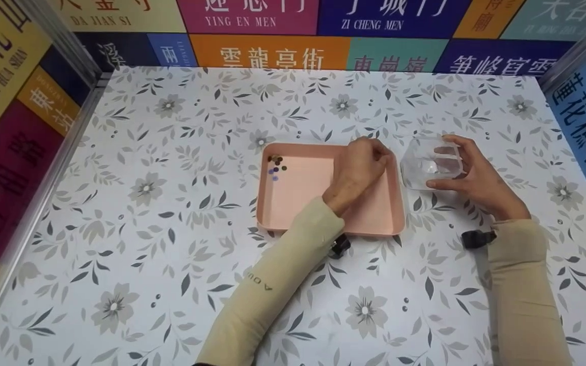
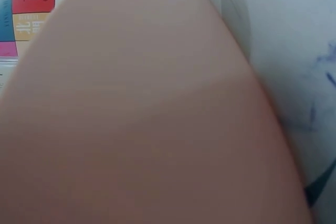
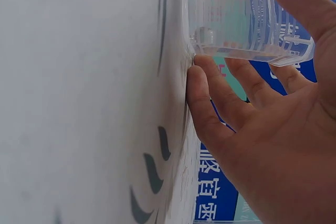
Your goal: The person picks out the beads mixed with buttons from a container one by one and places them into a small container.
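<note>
My right hand grips a clear plastic box just right of the tray, thumb on the near side and fingers round the far side. In the right wrist view, a small clear round piece shows near the box's bottom. Over the right part of a pink tray is my left hand, its fingers bent together near the right rim. I cannot tell whether they pinch something small. Several small dark and blue beads lie in the tray's far left corner. Skin fills most of the left wrist view.
A white tablecloth with grey flowers and leaves covers the table. Colourful panels with place names stand along the back and both sides. Dark wrist devices sit by the cuffs of the beige sleeves.
</note>
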Tool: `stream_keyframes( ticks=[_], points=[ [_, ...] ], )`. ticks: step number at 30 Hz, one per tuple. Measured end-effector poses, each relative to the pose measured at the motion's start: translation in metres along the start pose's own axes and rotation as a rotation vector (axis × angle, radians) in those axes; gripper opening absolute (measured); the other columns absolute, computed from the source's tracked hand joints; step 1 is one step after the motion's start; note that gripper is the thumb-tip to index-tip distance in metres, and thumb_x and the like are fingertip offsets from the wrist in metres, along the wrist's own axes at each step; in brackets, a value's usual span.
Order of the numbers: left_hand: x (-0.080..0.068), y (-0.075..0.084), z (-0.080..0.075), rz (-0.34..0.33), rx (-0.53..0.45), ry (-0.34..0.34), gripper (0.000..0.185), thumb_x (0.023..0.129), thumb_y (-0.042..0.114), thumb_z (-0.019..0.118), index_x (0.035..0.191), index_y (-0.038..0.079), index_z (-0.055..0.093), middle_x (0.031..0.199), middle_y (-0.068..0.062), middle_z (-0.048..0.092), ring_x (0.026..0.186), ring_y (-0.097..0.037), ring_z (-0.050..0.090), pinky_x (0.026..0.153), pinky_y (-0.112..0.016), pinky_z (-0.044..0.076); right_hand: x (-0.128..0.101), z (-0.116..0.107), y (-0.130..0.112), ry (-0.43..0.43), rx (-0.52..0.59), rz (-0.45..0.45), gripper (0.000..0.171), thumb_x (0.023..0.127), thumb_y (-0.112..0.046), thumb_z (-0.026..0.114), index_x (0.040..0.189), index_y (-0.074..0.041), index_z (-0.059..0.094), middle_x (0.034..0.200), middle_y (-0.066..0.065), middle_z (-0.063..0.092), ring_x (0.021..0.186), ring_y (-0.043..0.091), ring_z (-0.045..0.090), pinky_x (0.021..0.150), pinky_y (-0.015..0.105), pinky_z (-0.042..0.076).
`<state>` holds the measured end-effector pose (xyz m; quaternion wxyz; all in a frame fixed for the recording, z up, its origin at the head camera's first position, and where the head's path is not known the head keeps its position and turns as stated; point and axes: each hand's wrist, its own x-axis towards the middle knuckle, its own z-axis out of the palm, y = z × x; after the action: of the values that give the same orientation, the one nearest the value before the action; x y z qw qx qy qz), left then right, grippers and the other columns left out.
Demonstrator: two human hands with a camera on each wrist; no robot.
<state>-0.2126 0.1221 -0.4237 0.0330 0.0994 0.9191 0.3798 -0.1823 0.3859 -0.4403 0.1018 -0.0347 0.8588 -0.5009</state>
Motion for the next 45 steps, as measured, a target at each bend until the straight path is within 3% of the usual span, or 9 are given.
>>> stream_keyframes(
  ticks=[13,19,24,36,45],
  points=[
    [-0.001,0.001,0.004,-0.043,0.081,-0.051,0.024,0.099,0.028,0.069,0.12,0.031,0.079,0.116,0.013,0.078,0.096,-0.002,0.068,0.082,-0.022,0.055,0.0,-0.001,0.0,0.001,-0.025,-0.005,0.1,0.086,-0.01,0.085,0.161,-0.03,0.023,0.16,0.011,0.041,0.142,0.025,0.05,0.094,0.011,0.05],
    [-0.004,0.0,0.006,0.033,0.172,-0.041,0.019,0.1,0.026,0.066,0.112,0.027,0.081,0.108,0.003,0.068,0.088,-0.011,0.065,0.075,-0.026,0.054,0.0,-0.001,0.001,0.001,-0.031,0.001,0.101,0.085,-0.011,0.086,0.162,-0.029,0.022,0.16,0.011,0.042,0.143,0.027,0.049,0.094,0.011,0.049],
    [-0.006,-0.002,0.009,0.12,0.25,-0.012,0.016,0.099,0.022,0.066,0.105,0.025,0.081,0.104,0.001,0.069,0.094,-0.015,0.065,0.077,-0.029,0.055,0.0,-0.002,0.001,0.003,-0.033,0.008,0.102,0.085,-0.012,0.086,0.162,-0.03,0.022,0.16,0.011,0.042,0.143,0.028,0.049,0.094,0.011,0.049],
    [-0.009,0.002,0.012,0.165,0.491,-0.051,0.02,0.102,0.022,0.062,0.111,0.022,0.08,0.116,0.003,0.072,0.113,-0.015,0.064,0.099,-0.03,0.052,0.0,-0.002,0.0,-0.001,-0.033,-0.001,0.1,0.086,-0.011,0.086,0.161,-0.034,0.023,0.16,0.011,0.041,0.143,0.028,0.049,0.093,0.011,0.049],
    [-0.008,0.003,0.013,0.162,0.582,-0.078,0.023,0.103,0.021,0.061,0.118,0.025,0.079,0.121,0.004,0.071,0.119,-0.014,0.062,0.102,-0.034,0.049,0.0,-0.002,0.0,0.006,-0.035,-0.006,0.1,0.085,-0.011,0.086,0.161,-0.033,0.024,0.159,0.012,0.043,0.14,0.023,0.051,0.094,0.011,0.049]
  ],
)
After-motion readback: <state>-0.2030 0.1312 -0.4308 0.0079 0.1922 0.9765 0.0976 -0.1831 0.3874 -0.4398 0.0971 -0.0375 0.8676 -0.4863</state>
